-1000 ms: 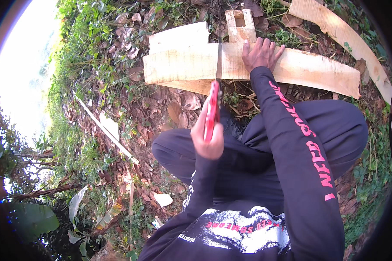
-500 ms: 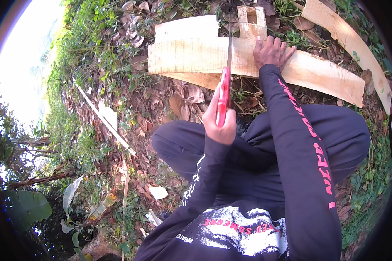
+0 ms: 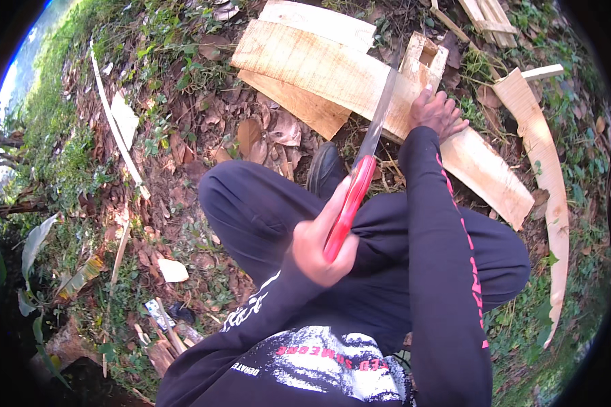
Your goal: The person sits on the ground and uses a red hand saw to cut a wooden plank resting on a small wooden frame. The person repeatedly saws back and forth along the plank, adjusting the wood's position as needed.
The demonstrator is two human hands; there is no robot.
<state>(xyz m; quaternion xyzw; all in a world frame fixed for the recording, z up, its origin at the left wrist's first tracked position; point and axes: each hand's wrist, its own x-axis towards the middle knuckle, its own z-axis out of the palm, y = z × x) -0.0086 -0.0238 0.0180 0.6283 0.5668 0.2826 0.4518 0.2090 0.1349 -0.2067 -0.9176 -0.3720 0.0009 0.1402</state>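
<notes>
A hand saw with a red handle [image 3: 351, 207] is in my left hand [image 3: 319, 254], the fingers wrapped round the grip. Its thin metal blade [image 3: 380, 112] slants away from me across a long pale wooden board [image 3: 305, 64]. My right hand [image 3: 436, 117] presses on the same board just right of the blade, its fingers spread. Beneath the board's far side lies a wooden block with a rectangular opening [image 3: 424, 55]. Another flat plank [image 3: 302, 105] shows below its near left edge, and a paler one [image 3: 319, 24] lies along its far edge.
A long curved wood strip [image 3: 546, 176] lies at the right, with slatted wood pieces [image 3: 487, 20] at the far right. On the left are a thin stick [image 3: 112, 119] and pale scraps [image 3: 173, 270]. Dry leaves and green plants cover the ground. My dark shoe [image 3: 326, 169] is near the blade.
My left hand has drawn the saw handle back toward me, and more blade shows on the near side of the board. My right hand stays on the board. The whole view has turned and shifted.
</notes>
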